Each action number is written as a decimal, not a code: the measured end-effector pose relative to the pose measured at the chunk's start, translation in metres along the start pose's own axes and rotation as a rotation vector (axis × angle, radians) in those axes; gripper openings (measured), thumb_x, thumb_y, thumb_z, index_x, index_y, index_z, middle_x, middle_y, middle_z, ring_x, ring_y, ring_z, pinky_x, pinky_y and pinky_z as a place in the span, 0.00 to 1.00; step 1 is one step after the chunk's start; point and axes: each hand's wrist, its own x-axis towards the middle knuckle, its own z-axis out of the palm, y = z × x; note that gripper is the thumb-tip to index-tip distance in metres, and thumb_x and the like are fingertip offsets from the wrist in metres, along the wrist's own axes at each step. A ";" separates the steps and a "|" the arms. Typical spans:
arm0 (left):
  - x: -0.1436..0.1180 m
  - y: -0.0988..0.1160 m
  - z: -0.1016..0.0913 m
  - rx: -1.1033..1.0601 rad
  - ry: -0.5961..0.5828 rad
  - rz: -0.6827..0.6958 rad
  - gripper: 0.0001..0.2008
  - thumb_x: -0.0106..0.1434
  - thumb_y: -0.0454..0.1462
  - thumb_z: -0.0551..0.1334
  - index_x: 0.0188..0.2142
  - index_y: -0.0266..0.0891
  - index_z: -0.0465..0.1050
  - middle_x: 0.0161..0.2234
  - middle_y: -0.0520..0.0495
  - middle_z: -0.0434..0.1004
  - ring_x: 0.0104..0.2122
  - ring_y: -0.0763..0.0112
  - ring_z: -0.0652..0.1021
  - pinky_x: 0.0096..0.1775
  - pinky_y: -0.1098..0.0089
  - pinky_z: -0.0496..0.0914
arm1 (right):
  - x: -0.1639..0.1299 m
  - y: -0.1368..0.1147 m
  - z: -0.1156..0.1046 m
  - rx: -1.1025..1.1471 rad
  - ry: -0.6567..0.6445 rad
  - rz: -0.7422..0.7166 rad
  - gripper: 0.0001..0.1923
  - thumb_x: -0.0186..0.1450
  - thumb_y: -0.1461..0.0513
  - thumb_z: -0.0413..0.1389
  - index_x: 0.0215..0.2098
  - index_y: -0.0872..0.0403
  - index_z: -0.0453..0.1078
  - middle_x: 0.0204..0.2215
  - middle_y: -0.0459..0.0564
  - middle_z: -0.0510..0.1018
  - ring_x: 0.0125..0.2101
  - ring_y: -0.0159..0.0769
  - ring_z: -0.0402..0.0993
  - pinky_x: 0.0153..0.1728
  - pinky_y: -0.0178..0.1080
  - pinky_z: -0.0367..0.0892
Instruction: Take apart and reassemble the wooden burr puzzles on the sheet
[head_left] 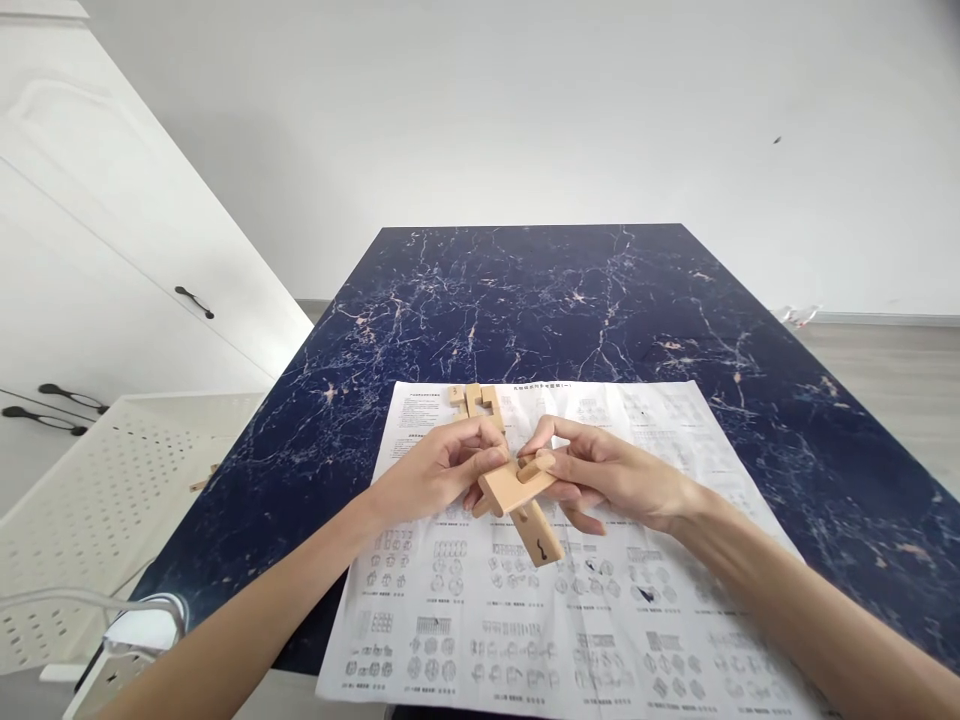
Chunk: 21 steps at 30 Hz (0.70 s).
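Observation:
Several notched wooden puzzle pieces [517, 488], fitted together at angles, are held up over the instruction sheet [420, 640]. My left hand [454, 465] is closed on their left end, thumb on top. From the other side, my right hand [592, 465] pinches a short rounded wooden piece at the upper right of the cluster. One bar with a dark mark slants down toward me below both hands. Just beyond my left hand, more notched wooden pieces [474, 400] lie on the sheet's top edge. My fingers partly hide how the held pieces join.
The sheet of printed diagrams lies on a dark blue marbled table [525, 300]. To the left are a cream perforated basket [135, 440], a power strip with a cable [124, 660] and white cabinets [97, 200]. A pale wall [525, 120] stands behind.

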 end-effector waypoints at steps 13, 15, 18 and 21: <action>-0.002 -0.006 0.001 -0.100 0.028 0.018 0.22 0.71 0.56 0.66 0.38 0.40 0.68 0.26 0.54 0.71 0.21 0.76 0.69 0.24 0.73 0.65 | 0.004 0.016 0.009 0.045 0.054 0.016 0.12 0.79 0.52 0.59 0.49 0.52 0.69 0.24 0.34 0.66 0.17 0.22 0.48 0.26 0.35 0.79; -0.001 -0.007 0.001 -0.129 0.033 0.029 0.21 0.72 0.55 0.66 0.38 0.41 0.67 0.25 0.56 0.70 0.20 0.77 0.67 0.23 0.74 0.65 | 0.004 0.018 0.011 0.057 0.105 0.012 0.14 0.78 0.51 0.60 0.49 0.51 0.69 0.24 0.34 0.66 0.17 0.22 0.47 0.25 0.33 0.77; -0.001 -0.008 0.002 -0.143 0.041 0.050 0.20 0.73 0.54 0.65 0.37 0.41 0.67 0.23 0.57 0.66 0.19 0.77 0.65 0.23 0.75 0.63 | 0.006 0.018 0.017 0.056 0.159 0.013 0.16 0.76 0.49 0.62 0.48 0.51 0.69 0.23 0.35 0.66 0.17 0.22 0.49 0.24 0.33 0.77; -0.001 -0.008 0.003 -0.125 0.064 0.066 0.21 0.74 0.55 0.64 0.37 0.41 0.67 0.23 0.57 0.65 0.19 0.77 0.63 0.22 0.74 0.61 | 0.007 0.017 0.023 0.071 0.197 0.029 0.18 0.74 0.47 0.64 0.47 0.51 0.68 0.23 0.34 0.66 0.17 0.22 0.48 0.23 0.34 0.75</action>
